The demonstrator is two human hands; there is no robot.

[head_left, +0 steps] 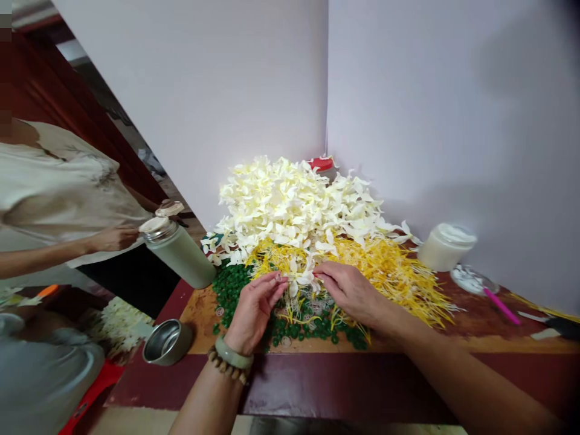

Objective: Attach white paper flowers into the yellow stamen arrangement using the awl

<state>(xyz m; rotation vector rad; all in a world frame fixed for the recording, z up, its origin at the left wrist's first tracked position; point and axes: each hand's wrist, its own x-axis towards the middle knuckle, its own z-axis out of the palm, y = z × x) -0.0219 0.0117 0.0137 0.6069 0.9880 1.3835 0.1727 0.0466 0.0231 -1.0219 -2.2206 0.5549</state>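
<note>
Near the table's front, my left hand (254,308), with a bangle and beads at the wrist, pinches a small clear piece on a thin stem or wire. To its right, my right hand (347,289) is closed at the fingertips on something small and red. Between them are white petals (302,275). Behind the hands rises a large pile of white flowers (290,202). Yellow strands (399,272) spread to the right. Small green pieces (229,287) lie on the left and below the hands, mixed with clear rings.
A metal bowl (167,342) and a green bottle (181,254) stand left. A person's hand (115,237) is at the bottle. On the right are a white jar (446,246), a clear dish (473,279), a pink pen (501,306) and scissors-like tools (559,326). Walls rise behind.
</note>
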